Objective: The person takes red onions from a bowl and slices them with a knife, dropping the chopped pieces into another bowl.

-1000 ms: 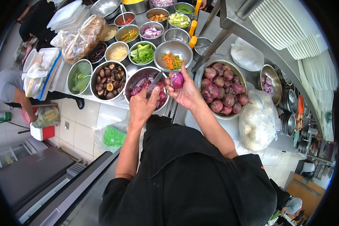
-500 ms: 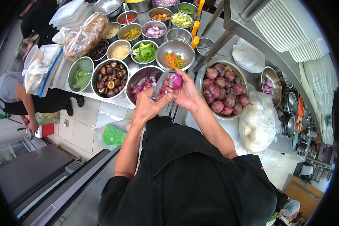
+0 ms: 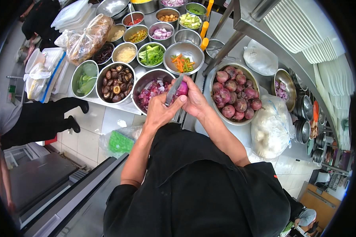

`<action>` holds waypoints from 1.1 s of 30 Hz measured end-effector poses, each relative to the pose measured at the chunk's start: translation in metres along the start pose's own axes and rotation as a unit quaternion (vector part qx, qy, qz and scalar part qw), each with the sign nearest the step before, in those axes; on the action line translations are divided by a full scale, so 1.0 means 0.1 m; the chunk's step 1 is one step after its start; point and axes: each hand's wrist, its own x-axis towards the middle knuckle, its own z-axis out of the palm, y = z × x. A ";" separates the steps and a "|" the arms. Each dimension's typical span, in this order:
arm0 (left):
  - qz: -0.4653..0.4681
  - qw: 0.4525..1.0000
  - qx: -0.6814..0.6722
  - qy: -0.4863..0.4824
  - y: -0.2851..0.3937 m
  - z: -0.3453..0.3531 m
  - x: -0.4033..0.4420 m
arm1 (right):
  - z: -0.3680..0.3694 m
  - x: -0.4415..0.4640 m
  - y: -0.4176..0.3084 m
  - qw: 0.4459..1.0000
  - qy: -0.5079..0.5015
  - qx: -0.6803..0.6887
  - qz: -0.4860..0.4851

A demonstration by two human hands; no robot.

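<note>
A knife (image 3: 174, 93) is crossing close in front of a red onion (image 3: 182, 89) at the edge of a pot (image 3: 137, 83).
The left hand (image 3: 159, 110) is gripping the knife; the right hand (image 3: 195, 102) is clasping the onion in bent fingers.

Left grip (image 3: 159, 110) and right grip (image 3: 195, 102) curled close together, bare forearms (image 3: 224, 138) angled inward.

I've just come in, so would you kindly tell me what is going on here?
A person's left hand holds a knife while the right hand holds a red onion. The knife is right by the onion, though whether it is cutting in is hard to tell. Both hands are by a metal pot with red onion pieces in it. To the right, a metal bowl holds many whole red onions.
</note>
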 end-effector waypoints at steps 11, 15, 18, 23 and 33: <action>-0.020 0.999 -0.027 0.017 -0.02 0.04 0.03 | 0.13 -0.07 0.11 0.982 0.037 -0.146 -0.114; -0.009 0.999 -0.035 0.031 -0.07 0.08 0.02 | 0.14 -0.09 0.09 0.979 0.052 -0.159 -0.119; 0.031 0.997 -0.017 0.070 -0.05 0.13 0.01 | 0.15 -0.09 0.05 0.979 0.072 -0.146 -0.124; 0.067 0.995 0.051 0.046 -0.04 0.21 -0.12 | 0.06 0.00 0.07 0.977 0.097 -0.124 -0.144; -0.070 0.951 0.288 0.085 -0.21 -0.19 0.00 | 0.09 -0.08 -0.10 0.995 0.058 -0.040 -0.077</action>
